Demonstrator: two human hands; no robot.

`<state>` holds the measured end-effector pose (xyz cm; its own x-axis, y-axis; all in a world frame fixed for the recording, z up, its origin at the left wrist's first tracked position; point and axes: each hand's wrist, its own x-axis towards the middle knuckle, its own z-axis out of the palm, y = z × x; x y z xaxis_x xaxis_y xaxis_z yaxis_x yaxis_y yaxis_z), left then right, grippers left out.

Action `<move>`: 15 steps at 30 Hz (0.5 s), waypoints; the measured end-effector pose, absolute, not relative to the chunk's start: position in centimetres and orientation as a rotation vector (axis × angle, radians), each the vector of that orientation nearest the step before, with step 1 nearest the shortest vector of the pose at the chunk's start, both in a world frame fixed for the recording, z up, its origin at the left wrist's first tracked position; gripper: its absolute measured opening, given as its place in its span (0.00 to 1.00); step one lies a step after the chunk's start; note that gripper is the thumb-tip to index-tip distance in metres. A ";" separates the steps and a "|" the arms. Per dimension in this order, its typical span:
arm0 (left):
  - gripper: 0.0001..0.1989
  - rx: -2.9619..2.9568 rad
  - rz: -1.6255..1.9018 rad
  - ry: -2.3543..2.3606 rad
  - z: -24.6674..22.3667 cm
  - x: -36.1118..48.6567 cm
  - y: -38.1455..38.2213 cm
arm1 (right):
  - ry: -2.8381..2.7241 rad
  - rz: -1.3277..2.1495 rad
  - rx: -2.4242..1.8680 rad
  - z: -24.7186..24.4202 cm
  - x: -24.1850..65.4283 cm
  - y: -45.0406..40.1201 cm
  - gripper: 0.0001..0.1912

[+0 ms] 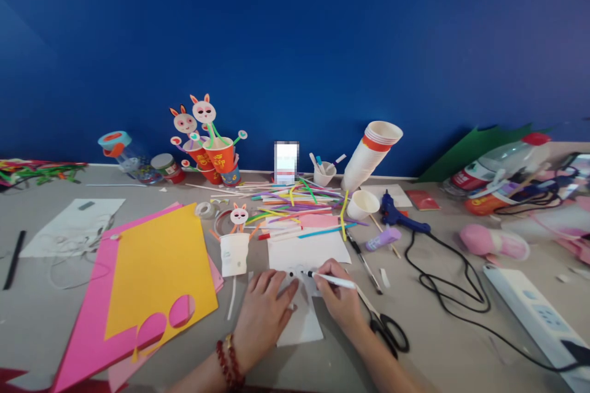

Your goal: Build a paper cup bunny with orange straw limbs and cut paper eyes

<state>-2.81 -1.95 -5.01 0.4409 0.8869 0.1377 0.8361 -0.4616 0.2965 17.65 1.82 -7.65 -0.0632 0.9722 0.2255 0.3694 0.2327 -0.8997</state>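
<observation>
My right hand grips a white marker, its dark tip pointing left at a small white piece that carries dark dots. My left hand lies flat with fingers stretched out, pressing on a white sheet of paper beside the marker tip. Exactly what lies beneath the left fingertips is hidden. Just beyond that hand stands a small white paper cup with a rabbit face on top. Black-handled scissors rest right of my right hand.
Pink and yellow card covers the left side. Colourful pipe cleaners spread across the back. Two red cups with rabbit figures stand by the blue wall. Right are stacked cups, a blue glue gun with a looping cord, and a power strip.
</observation>
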 end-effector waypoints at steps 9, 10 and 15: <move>0.22 2.507 0.372 1.516 -4.9 -2.7 -1.8 | -1.663 0.807 -1.286 -7.4 17.6 1.9 0.09; 0.22 2.507 0.367 1.516 -5.0 -2.7 -1.9 | -1.669 0.804 -1.286 -7.4 17.6 1.9 0.09; 0.22 2.493 0.336 1.508 -5.1 -2.8 -1.9 | -1.680 0.782 -1.285 -7.4 17.6 2.0 0.09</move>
<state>-2.85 -1.90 -5.10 0.4508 0.8884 0.0864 0.8409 -0.4552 0.2928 17.62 1.97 -7.41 -0.1021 0.9616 0.2546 0.4245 0.2736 -0.8631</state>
